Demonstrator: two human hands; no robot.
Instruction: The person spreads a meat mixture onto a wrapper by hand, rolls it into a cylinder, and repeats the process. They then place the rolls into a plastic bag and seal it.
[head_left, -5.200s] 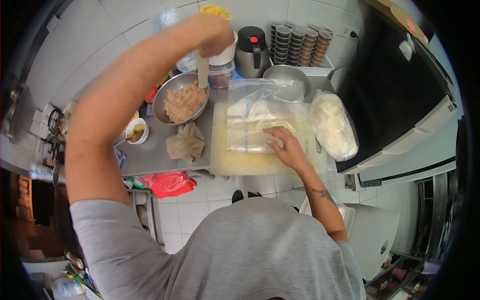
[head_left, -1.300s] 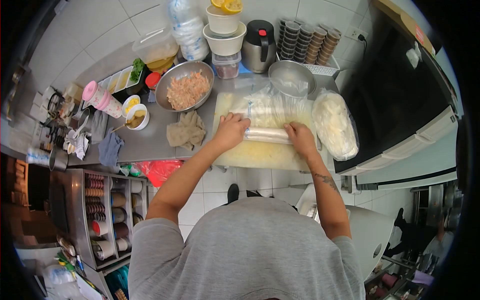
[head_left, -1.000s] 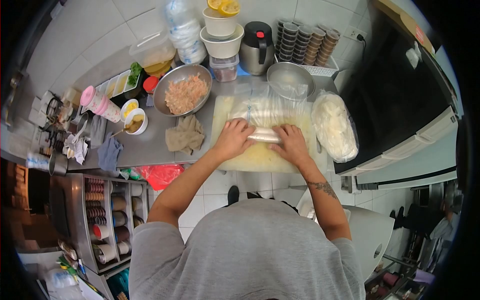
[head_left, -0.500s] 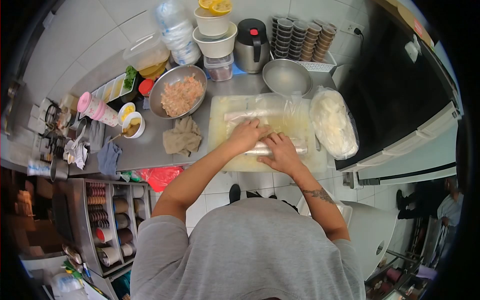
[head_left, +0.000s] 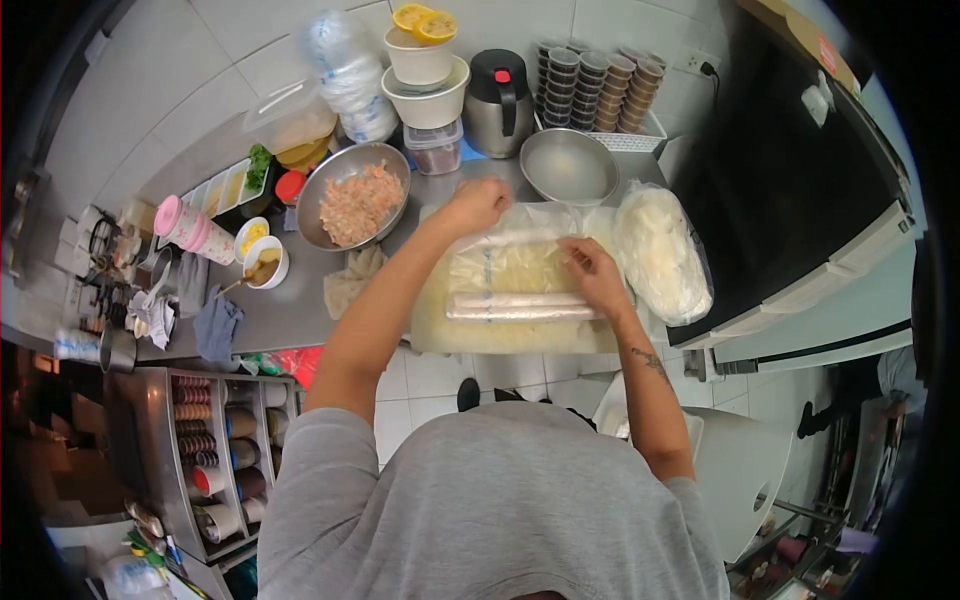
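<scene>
Both hands left the roll, now free at the near side of the cutting board. Left hand closed on far edge of plastic sheet; right hand on its right side, grip unclear.

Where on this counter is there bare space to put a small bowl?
Bare steel between the blue cloth and the beige cloth; also the cutting board strip before the roll. The back row by the wall is crowded.

Left hand, right hand grip plastic sheet.
</scene>
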